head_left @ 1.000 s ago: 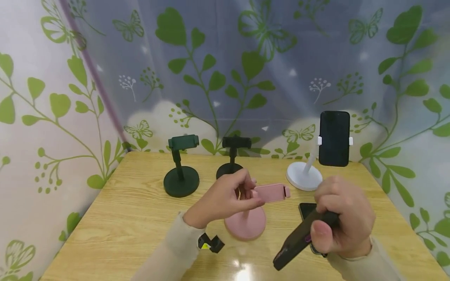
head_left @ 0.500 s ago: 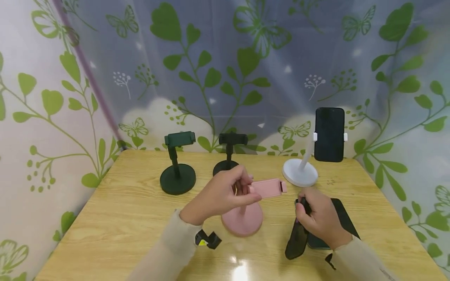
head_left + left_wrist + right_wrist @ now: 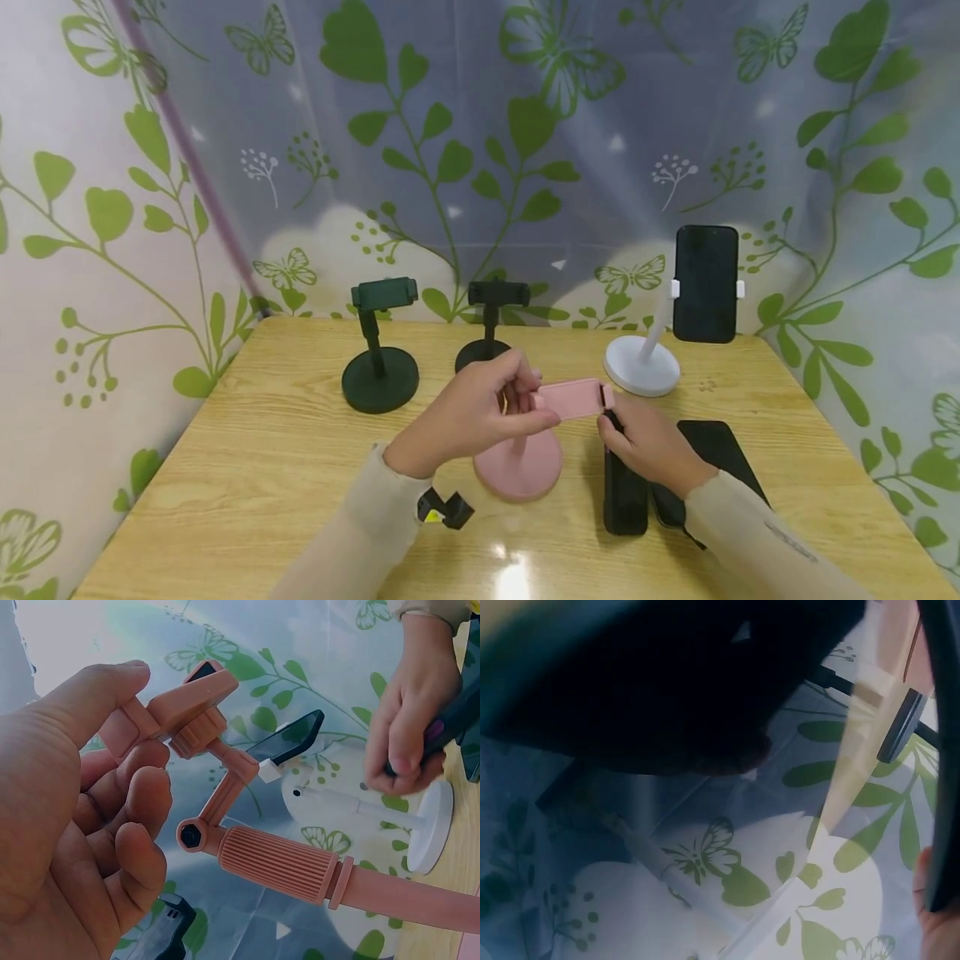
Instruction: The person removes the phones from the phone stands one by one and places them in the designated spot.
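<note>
Left fingers hold the pink stand, right fingers a phone at its four o'clock. Stand may tip if bumped.

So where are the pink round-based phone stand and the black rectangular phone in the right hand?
Pink round-based phone stand (image 3: 517, 469), head view: its base.
Held black rectangular phone (image 3: 626, 498), head view: its near half.

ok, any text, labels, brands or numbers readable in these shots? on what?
None readable.
Right sleeve: grey mark, too small to read.
Wrist gadget: yellow patch, nothing legible.
Held phone, pink stand, white stand: no text legible.
</note>
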A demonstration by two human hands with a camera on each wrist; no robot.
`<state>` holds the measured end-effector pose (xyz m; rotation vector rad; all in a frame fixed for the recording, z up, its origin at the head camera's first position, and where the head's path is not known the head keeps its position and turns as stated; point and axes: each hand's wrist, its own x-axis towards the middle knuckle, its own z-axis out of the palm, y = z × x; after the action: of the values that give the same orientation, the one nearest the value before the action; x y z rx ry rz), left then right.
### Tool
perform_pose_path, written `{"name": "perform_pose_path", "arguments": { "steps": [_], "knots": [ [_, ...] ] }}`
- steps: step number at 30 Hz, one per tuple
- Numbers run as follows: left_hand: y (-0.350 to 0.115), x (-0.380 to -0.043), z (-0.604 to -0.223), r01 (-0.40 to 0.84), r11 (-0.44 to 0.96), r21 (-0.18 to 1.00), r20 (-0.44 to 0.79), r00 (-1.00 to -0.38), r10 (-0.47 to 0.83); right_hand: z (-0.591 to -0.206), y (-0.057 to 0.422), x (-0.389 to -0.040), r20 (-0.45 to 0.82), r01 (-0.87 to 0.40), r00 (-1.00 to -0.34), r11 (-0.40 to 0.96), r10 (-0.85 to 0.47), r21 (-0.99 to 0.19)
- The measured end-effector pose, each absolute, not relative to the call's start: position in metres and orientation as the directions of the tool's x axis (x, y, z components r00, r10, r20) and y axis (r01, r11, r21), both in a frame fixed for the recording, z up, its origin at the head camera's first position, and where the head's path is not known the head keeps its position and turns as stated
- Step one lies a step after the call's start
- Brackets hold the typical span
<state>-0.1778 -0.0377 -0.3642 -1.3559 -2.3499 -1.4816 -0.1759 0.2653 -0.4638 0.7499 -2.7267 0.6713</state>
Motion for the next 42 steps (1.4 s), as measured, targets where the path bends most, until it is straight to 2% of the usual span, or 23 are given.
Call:
{"name": "perform_pose_path", "arguments": {
  "steps": [7,17,21,34,42],
  "knots": [
    [-0.039,-0.178,-0.362,0.700,0.154,0.697,0.466,-0.606,0.645,-0.465,0.254,-0.193,0.195,-0.525,-0.851,0.770,-0.488,-0.363],
    [-0.037,-0.175,-0.363,0.696,0.163,0.699,0.463,-0.614,0.639,-0.479,0.252,-0.200,0.082,-0.560,-0.827,0.802,-0.556,-0.207],
    [-0.037,-0.175,-0.362,0.704,0.155,0.693,0.474,-0.607,0.638,-0.479,0.252,-0.201,0.006,-0.536,-0.838,0.820,-0.546,-0.203],
    [-0.039,-0.175,-0.362,0.692,0.175,0.701,0.458,-0.624,0.633,-0.473,0.252,-0.199,-0.034,-0.513,-0.845,0.827,-0.534,-0.229],
    [-0.038,-0.174,-0.361,0.690,0.174,0.703,0.453,-0.623,0.638,-0.471,0.253,-0.196,-0.068,-0.443,-0.883,0.872,-0.464,-0.208]
  ]
}}
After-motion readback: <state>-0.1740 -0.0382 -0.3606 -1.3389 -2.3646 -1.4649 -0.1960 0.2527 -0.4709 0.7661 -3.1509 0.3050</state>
